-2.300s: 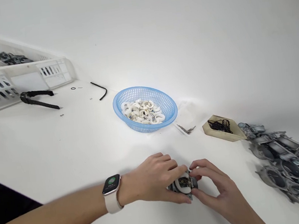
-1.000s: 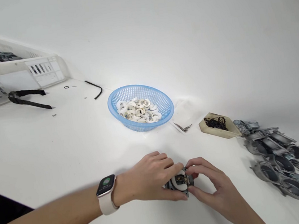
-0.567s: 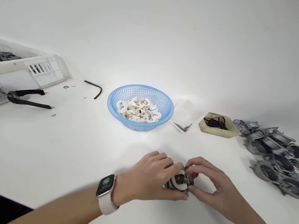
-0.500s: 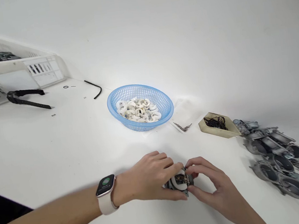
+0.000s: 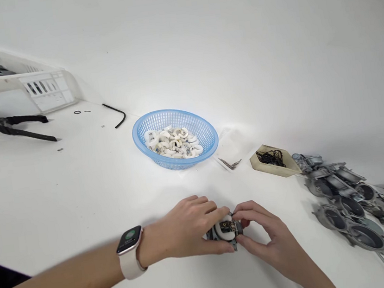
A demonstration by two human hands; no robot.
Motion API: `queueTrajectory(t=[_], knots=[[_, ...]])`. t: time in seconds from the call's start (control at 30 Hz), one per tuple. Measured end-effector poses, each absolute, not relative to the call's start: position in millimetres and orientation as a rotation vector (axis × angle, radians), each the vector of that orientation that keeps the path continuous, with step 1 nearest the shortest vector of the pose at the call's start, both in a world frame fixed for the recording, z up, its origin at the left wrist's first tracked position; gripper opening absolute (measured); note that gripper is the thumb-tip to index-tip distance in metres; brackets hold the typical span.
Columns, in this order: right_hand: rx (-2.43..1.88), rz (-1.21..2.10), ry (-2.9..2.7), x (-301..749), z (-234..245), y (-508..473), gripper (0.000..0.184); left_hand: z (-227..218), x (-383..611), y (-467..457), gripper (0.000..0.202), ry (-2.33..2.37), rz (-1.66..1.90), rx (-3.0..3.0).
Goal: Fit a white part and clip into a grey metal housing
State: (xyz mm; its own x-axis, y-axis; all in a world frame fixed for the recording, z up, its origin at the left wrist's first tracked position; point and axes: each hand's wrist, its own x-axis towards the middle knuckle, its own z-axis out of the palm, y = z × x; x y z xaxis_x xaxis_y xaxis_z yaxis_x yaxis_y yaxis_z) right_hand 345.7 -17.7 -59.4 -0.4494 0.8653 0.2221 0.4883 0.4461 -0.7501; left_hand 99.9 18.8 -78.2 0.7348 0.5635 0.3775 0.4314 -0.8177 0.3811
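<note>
Head view: small metal assembly (image 5: 224,231) with white curved insert seated on top, resting on white table (image 5: 61,192) near front edge, pinched between both hands

Left hand (image 5: 184,229): fingers closed around left and near sides of assembly, thumb along lower edge. Right hand (image 5: 270,242): thumb and forefinger tips closed on right side and top, close to insert. Both grips tight on part, no gap visible

Handling, as judged: cast metal body, rigid, compact, probably dense for its size; insert light plastic, likely loose until seated. Small brassy fittings on top look delicate. Best held by outer metal edges, away from top fittings

Farther back: blue basket (image 5: 207,130) holding similar white curved pieces, well apart. To its right, loose pins (image 5: 230,162), then beige tray (image 5: 288,169) of black rings. At far right, heap of grey metal housings (image 5: 345,195). At far left: white crate (image 5: 48,89), black pliers (image 5: 22,126), bent hex key (image 5: 115,115). Smartwatch (image 5: 130,252) on left wrist
</note>
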Motion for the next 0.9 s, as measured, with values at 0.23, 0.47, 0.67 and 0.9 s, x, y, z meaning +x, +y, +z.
queueTrajectory(t=[0.23,0.47,0.67,0.9], knots=[[-1.123,0.824,-2.088,346,-60,-17,0.03,-79,100,18,0.059,0.778,0.703,2.626],[-1.129,0.854,-2.072,346,-61,-19,0.03,-78,98,20,0.067,0.744,0.673,2.605],[-1.214,0.925,-2.084,344,-59,-21,0.058,-69,87,29,0.062,0.761,0.697,2.331],[-1.31,0.877,-2.306,325,-37,-17,0.078,-68,84,34,0.047,0.828,0.794,2.203]])
